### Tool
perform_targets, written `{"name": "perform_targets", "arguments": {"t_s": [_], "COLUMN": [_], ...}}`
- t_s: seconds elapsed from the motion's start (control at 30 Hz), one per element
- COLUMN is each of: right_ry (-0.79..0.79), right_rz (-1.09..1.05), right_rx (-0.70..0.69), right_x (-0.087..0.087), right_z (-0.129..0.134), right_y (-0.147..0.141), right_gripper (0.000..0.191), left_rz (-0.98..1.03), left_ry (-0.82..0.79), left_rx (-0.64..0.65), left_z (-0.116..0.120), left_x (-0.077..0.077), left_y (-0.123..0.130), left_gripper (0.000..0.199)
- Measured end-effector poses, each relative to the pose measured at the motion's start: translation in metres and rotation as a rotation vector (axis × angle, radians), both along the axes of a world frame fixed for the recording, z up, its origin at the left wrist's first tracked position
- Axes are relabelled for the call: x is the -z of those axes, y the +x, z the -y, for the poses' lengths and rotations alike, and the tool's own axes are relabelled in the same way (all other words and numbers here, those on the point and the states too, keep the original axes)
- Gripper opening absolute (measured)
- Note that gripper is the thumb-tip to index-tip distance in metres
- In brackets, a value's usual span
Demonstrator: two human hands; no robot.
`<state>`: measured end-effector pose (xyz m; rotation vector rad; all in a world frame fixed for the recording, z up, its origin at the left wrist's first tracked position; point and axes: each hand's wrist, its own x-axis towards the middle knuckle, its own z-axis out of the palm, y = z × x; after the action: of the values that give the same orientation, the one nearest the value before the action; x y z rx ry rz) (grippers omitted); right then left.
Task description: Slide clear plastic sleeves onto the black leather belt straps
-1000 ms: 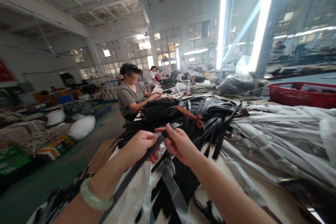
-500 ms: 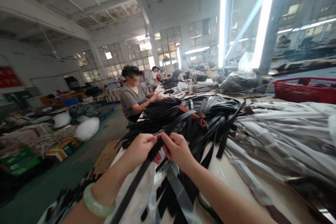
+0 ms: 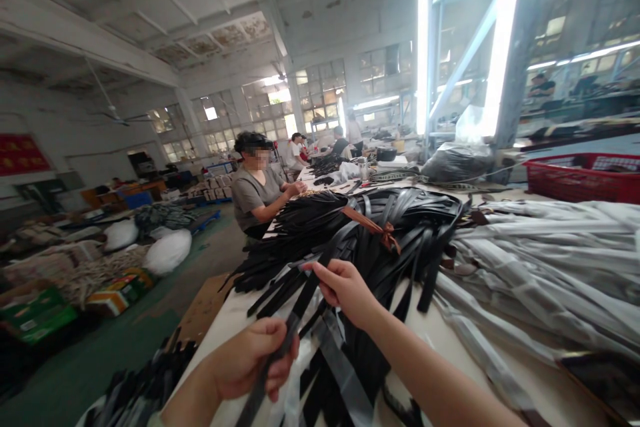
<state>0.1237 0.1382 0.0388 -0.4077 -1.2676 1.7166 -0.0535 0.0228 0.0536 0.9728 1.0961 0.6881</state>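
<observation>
Bright white tube lights stand over a long, cluttered white worktable in a large workshop. Above its near end, the left hand has its fingers and thumb closed around a flat black strap. Farther up the same strap, the right hand has its thumb and forefinger at the strap, apart from the left hand; whether they pinch it firmly is hard to tell. The strap slants between the two hands, in front of a big bundle of glossy black straps bound with a brown tie. To the right of the bundle lie straps in whitish wrapping, with a red plastic basket behind them. Beyond the bundle, at the table's left side, a person in a grey-brown shirt has both hands raised near the bundle's far end.
</observation>
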Motion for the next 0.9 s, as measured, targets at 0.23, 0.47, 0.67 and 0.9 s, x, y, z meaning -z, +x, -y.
{"name": "perform_targets", "arguments": {"t_s": [0.23,0.47,0.67,0.9], "right_ry": [-0.008,0.213,-0.016,0.059], "right_rz": [-0.038,0.126,-0.081,0.081], "right_rx": [0.162,-0.030,0.128,-0.068], "right_x": [-0.008,0.000,-0.002,0.007], "right_z": [-0.015,0.012,-0.006,0.007], "right_y": [0.016,-0.004,0.004,-0.006], "right_gripper": [0.043,0.040,0.043,0.049], "left_rz": [0.004,0.100,0.104,0.136], "left_ry": [-0.067,-0.040,-0.085,-0.014], "left_rx": [-0.049,-0.085,-0.069,-0.160], "left_z": [-0.009,-0.026,-0.024,-0.036], "left_x": [-0.010,-0.017,-0.015,-0.014], "left_y": [0.017,0.027,0.026,0.029], "left_gripper": [0.042,0.045,0.037,0.033]}}
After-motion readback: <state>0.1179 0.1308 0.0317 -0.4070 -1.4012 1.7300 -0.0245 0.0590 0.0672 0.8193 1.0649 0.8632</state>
